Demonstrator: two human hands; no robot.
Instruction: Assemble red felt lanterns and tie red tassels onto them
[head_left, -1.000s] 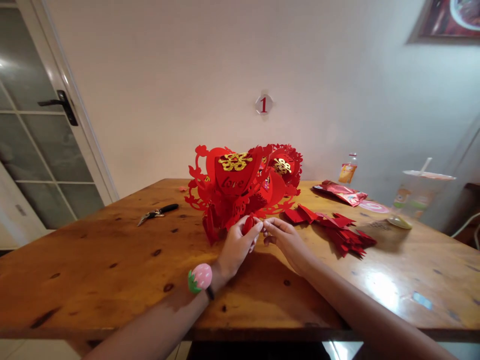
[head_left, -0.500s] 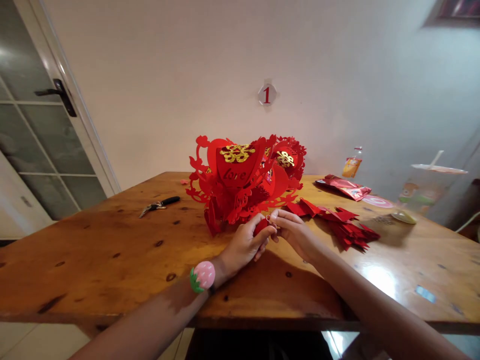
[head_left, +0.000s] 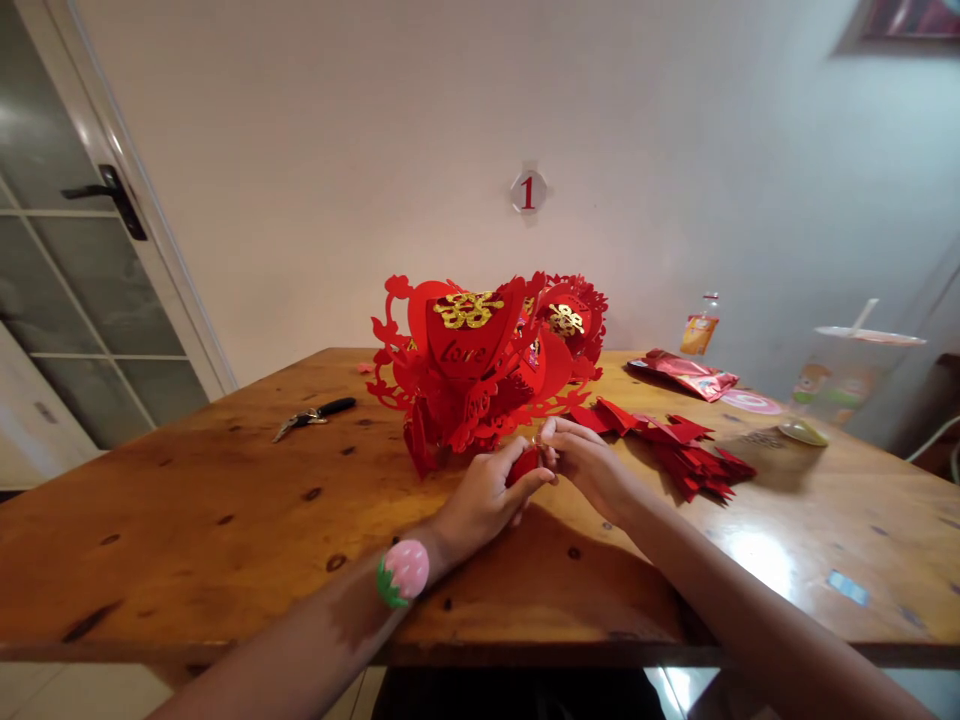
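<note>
My left hand [head_left: 489, 487] is closed around a small red piece [head_left: 523, 464], just in front of the lantern. At the top of that piece, the fingertips of my right hand [head_left: 579, 455] pinch a thin gold-coloured loop [head_left: 535, 441]. A large red paper lantern [head_left: 461, 345] with gold ornaments and the word "Love" stands behind my hands, and another red decoration [head_left: 574, 318] is behind it to the right. Folded red paper pieces [head_left: 694, 460] lie in a pile right of my right hand.
Keys with a black fob [head_left: 319, 412] lie on the wooden table [head_left: 225, 500] at left. At the right are a red packet [head_left: 682, 373], a bottle [head_left: 700, 325], a lidded plastic cup [head_left: 847, 375] and a small blue-white piece [head_left: 848, 587].
The whole view has shifted slightly. My hands remain together at the red piece, with only a small change in the fingers around the loop.
</note>
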